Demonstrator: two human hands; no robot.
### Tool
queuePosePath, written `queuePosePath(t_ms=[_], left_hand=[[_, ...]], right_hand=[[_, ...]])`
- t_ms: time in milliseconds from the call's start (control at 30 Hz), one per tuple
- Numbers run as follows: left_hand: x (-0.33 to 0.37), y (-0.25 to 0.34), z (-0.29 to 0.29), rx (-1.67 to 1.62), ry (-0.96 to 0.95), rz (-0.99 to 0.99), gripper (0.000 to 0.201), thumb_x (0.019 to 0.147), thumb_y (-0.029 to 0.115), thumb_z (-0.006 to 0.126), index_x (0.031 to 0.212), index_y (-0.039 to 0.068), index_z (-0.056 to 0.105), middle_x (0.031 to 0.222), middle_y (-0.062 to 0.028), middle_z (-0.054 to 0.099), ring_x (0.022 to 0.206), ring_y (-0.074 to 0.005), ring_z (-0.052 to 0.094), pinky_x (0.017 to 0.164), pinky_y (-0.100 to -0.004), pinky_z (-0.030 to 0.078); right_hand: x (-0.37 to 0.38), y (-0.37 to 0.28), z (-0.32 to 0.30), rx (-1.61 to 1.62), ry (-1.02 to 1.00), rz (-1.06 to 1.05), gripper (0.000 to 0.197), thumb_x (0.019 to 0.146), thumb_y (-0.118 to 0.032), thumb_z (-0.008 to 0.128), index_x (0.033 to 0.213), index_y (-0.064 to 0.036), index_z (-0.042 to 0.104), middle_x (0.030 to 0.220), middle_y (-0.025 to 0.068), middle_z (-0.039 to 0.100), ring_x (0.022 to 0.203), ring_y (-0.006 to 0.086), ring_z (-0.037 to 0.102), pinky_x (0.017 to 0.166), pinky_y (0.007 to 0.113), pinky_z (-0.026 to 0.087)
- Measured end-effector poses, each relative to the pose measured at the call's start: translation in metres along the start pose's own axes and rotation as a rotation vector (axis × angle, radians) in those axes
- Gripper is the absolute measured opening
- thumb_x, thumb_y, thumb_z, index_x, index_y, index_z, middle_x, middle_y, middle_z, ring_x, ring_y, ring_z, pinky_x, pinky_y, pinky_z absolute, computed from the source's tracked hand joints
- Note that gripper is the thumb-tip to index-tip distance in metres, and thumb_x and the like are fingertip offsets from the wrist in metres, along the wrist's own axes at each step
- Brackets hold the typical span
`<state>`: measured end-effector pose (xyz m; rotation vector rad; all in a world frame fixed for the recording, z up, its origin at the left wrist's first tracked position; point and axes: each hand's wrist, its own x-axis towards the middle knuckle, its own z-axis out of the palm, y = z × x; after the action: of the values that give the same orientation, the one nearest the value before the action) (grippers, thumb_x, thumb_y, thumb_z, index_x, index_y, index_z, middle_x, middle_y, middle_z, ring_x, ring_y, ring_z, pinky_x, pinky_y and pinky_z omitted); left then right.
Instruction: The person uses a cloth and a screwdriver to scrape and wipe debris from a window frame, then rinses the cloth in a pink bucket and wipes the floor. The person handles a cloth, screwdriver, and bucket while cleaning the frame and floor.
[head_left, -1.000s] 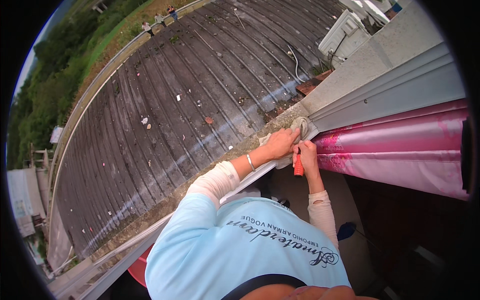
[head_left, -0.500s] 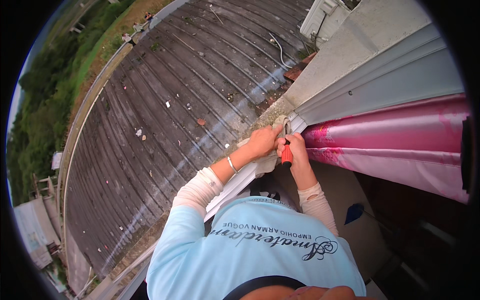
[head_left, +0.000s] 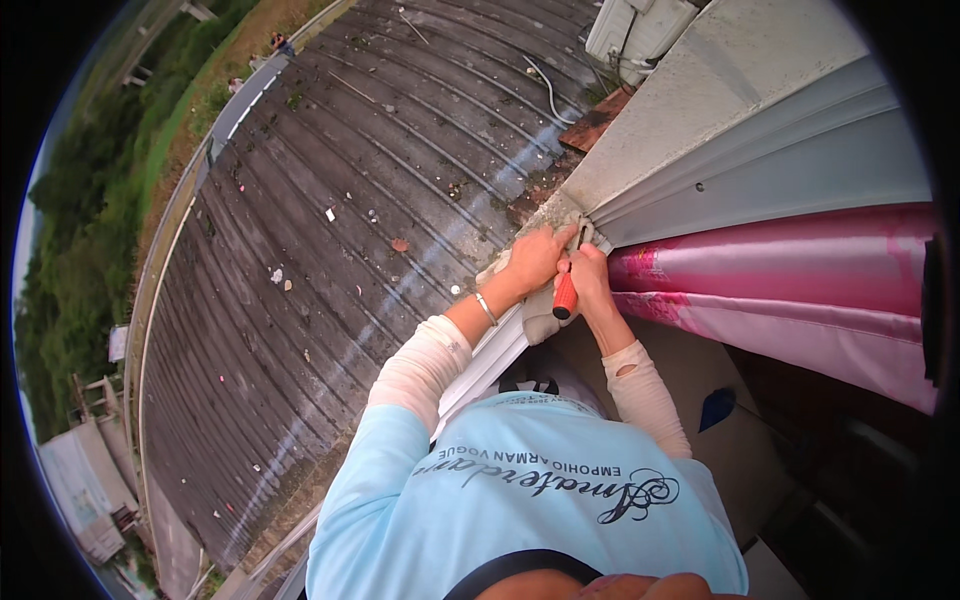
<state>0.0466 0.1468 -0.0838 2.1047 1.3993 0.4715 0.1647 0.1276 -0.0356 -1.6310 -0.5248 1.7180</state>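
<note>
A crumpled beige-grey cloth (head_left: 542, 322) lies over the white window track (head_left: 487, 362) at the frame's corner. My left hand (head_left: 535, 262) grips and presses it there, index finger stretched toward the corner. Close beside it, my right hand (head_left: 592, 278) is closed around the red handle of a screwdriver (head_left: 565, 297). Its narrow metal shaft points away from me into the cloth by the corner. The tip is hidden, so what it touches does not show. A bangle sits on my left wrist, and pale sleeves cover both forearms.
Beyond the sill spreads a dark ribbed roof (head_left: 330, 250) with scattered litter. A pink satin curtain (head_left: 780, 255) hangs at right below the grey window frame (head_left: 770, 165). A white outdoor unit (head_left: 640, 38) stands at the far wall. Tiny people (head_left: 282, 44) are beyond the roof edge.
Both hands have shifted slightly farther away toward the frame corner, still on the cloth and screwdriver. The screwdriver's handle now slants more to the left. The whole view has shifted a little.
</note>
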Motion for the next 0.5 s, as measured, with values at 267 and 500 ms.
queuePosePath(t_ms=[267,500], left_hand=[[-0.015,-0.002,0.007,-0.049,0.081,0.055,0.052,0.086,0.016,0.055,0.138,0.021,0.049,0.09,-0.0139,0.054,0.086,-0.034,0.057,0.075,-0.0447,0.047],[-0.026,0.01,-0.011,-0.144,0.084,0.133,0.06,0.085,0.015,0.057,0.143,0.02,0.044,0.087,-0.0143,0.049,0.082,-0.033,0.053,0.073,-0.0418,0.045]], right_hand=[[0.008,0.067,-0.011,-0.265,0.056,-0.54,0.027,0.091,-0.002,0.042,0.065,0.0002,0.046,0.058,0.0066,0.051,0.039,0.0184,0.054,0.034,0.033,0.043],[-0.009,0.071,-0.014,-0.439,0.101,-0.735,0.029,0.093,-0.003,0.045,0.065,0.0041,0.047,0.053,0.0117,0.053,0.041,0.0212,0.059,0.037,0.036,0.043]])
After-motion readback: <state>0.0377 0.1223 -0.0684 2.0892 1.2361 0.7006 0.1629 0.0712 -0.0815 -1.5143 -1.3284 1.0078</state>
